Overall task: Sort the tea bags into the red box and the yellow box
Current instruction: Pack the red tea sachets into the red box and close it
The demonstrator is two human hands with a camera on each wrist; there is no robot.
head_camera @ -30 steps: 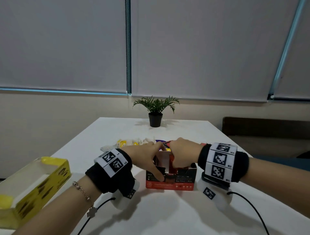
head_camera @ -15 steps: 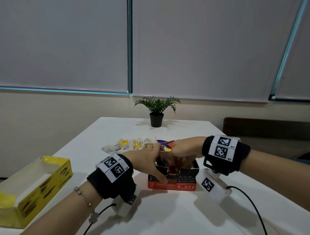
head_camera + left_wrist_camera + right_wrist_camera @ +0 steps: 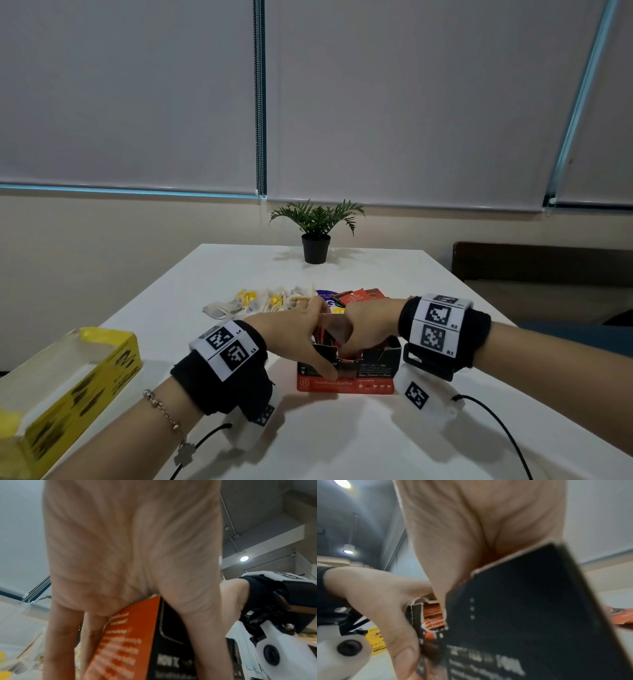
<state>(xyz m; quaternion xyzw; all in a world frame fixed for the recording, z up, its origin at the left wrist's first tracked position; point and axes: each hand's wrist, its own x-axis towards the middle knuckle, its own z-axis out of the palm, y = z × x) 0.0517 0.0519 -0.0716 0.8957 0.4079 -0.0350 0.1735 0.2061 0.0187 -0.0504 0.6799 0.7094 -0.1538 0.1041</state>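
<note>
Hands meeting over the red box [image 3: 346, 375] at the white table's [image 3: 342, 438] centre — left hand [image 3: 298, 329] gripping its near wall, thumb outside, right hand [image 3: 363, 325] reaching inside, its grasp hidden — with the yellow box [image 3: 68, 387] far left and loose tea bags [image 3: 270, 301] behind.

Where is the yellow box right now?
In the head view, the yellow box sits at the table's near left edge, left of the left hand and well apart from the red box.
</note>
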